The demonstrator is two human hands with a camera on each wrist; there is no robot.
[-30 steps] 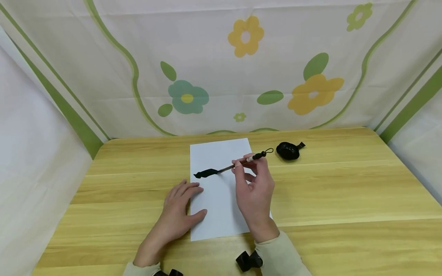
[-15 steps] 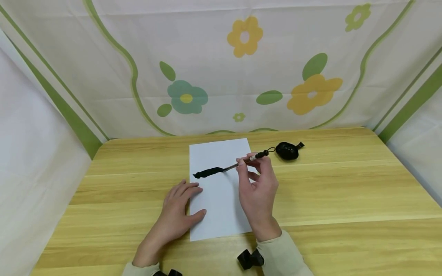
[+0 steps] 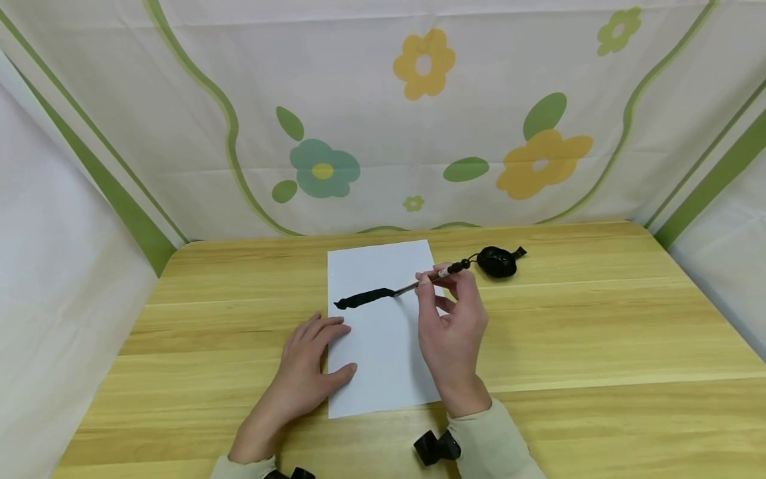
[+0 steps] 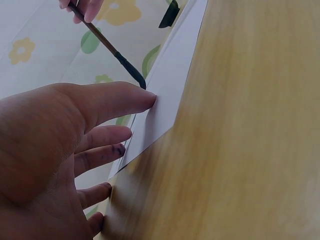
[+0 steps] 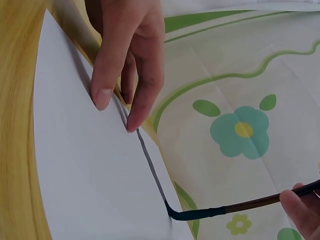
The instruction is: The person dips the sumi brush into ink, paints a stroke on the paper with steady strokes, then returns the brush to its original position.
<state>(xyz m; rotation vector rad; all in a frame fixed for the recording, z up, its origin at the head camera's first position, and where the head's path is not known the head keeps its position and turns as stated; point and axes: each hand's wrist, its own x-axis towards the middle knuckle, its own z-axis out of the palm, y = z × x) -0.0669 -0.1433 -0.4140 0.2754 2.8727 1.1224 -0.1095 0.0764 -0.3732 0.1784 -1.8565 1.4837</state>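
My right hand point(image 3: 455, 332) pinches a writing brush point(image 5: 250, 205) by its brown handle, with the thumb and fingers well above the bristles. The dark bristles bend against a white sheet of paper point(image 3: 380, 372), at the right end of a thick black ink stroke point(image 3: 365, 298). That stroke slants slightly upward from the sheet's left edge. My left hand point(image 3: 308, 366) rests spread at the left edge of the paper, its thumb and fingertips on the sheet. Dark smudges show on a fingertip point(image 4: 118, 149) in the left wrist view.
A rounded, shiny black object point(image 3: 498, 263) with a small tab lies on the wooden table point(image 3: 598, 319), right of the paper; the brush's hanging loop overlaps its edge in the head view. A flower-printed white cloth point(image 3: 383, 133) stands behind the table and at both sides.
My right hand has drawn the brush to the right and slightly up, and the black stroke has grown longer behind it. My left hand has stayed in place.
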